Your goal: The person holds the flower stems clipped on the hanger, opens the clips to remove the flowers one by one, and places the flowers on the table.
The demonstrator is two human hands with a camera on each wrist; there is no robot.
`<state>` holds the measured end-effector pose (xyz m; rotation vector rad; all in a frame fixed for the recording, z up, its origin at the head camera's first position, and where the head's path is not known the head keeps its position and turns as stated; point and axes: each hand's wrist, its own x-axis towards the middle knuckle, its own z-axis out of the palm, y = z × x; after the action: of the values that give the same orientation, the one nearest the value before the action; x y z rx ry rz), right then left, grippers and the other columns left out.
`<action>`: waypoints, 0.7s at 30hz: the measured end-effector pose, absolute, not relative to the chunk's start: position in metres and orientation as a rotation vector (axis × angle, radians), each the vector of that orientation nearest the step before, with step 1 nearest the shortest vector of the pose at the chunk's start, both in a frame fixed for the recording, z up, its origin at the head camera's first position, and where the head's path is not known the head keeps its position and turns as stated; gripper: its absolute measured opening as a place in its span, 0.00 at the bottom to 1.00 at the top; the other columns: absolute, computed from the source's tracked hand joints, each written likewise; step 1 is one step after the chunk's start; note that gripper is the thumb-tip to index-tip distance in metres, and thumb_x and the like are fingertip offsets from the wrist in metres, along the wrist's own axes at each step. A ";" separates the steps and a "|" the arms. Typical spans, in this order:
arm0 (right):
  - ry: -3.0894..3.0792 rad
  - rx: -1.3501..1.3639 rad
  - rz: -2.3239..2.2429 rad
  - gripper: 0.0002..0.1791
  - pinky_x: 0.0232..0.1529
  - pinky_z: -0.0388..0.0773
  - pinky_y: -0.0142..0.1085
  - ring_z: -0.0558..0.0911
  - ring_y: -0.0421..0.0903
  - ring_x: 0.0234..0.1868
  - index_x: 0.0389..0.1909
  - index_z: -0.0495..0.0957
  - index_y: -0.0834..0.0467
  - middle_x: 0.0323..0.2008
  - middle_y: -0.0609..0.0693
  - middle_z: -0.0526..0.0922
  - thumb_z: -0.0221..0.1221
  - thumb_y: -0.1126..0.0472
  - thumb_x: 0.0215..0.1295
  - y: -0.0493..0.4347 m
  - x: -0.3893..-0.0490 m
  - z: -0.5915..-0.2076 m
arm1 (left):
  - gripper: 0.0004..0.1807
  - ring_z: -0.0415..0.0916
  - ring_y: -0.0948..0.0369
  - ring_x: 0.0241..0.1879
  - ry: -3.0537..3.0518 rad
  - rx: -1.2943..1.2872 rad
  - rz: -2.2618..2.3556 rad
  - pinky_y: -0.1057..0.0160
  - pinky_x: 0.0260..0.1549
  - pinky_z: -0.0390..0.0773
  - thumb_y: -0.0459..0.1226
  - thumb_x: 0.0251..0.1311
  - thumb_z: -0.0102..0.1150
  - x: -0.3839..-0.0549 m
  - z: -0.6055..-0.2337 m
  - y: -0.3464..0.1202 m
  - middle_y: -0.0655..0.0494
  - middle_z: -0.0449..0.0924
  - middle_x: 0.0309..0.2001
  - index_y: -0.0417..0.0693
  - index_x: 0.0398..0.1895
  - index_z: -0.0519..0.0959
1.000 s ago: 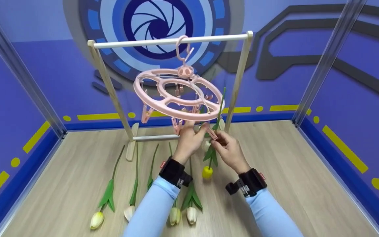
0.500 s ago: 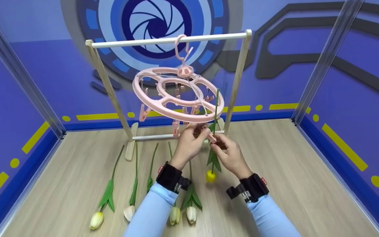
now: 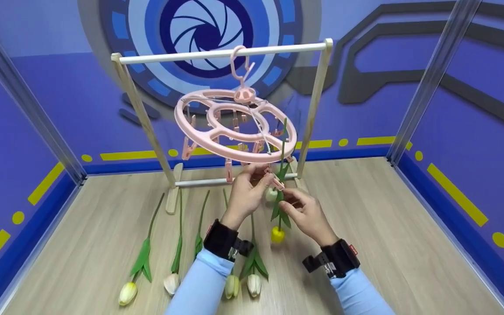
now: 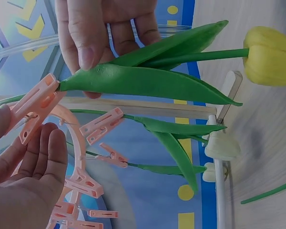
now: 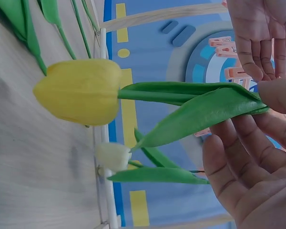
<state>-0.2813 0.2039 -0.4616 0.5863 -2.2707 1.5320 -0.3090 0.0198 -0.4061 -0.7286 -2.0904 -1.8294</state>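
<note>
An artificial yellow tulip (image 3: 278,235) hangs bloom down below the pink round clip hanger (image 3: 234,154). Thumb and fingers of my right hand (image 3: 309,214) pinch it where the green leaves (image 5: 205,112) join the stem. My left hand (image 3: 245,194) grips a pink clothespin (image 4: 38,102) by its handle end, thumb on one side and fingers on the other. The clothespin's tip meets the tulip stem just above the leaves in the left wrist view. Behind them, white tulips (image 4: 221,145) hang from other clothespins (image 4: 102,125).
The hanger hooks over the white top bar (image 3: 182,57) of a wooden-legged stand (image 3: 317,96). Several tulips lie in a row on the table, including a pale yellow one (image 3: 128,293) at the left and a white one (image 3: 254,285). Printed blue walls (image 3: 37,96) enclose the table.
Both hands have shifted slightly down, the left also a little leftward. The clothespin and the tulip stem have come together, and the stem's upper end has moved left.
</note>
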 end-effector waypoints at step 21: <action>-2.283 0.560 1.497 0.07 0.34 0.82 0.33 0.82 0.44 0.34 0.46 0.86 0.60 0.36 0.49 0.85 0.65 0.66 0.70 0.201 -0.269 -0.474 | 0.12 0.79 0.59 0.43 -1.943 -0.651 -2.032 0.68 0.42 0.77 0.27 0.70 0.59 -0.293 -0.419 0.015 0.36 0.81 0.45 0.28 0.53 0.77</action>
<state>-0.2689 0.2011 -0.4744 0.5603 -2.2835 1.4974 -0.2930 0.0151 -0.4188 -0.6512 -1.9428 -2.0316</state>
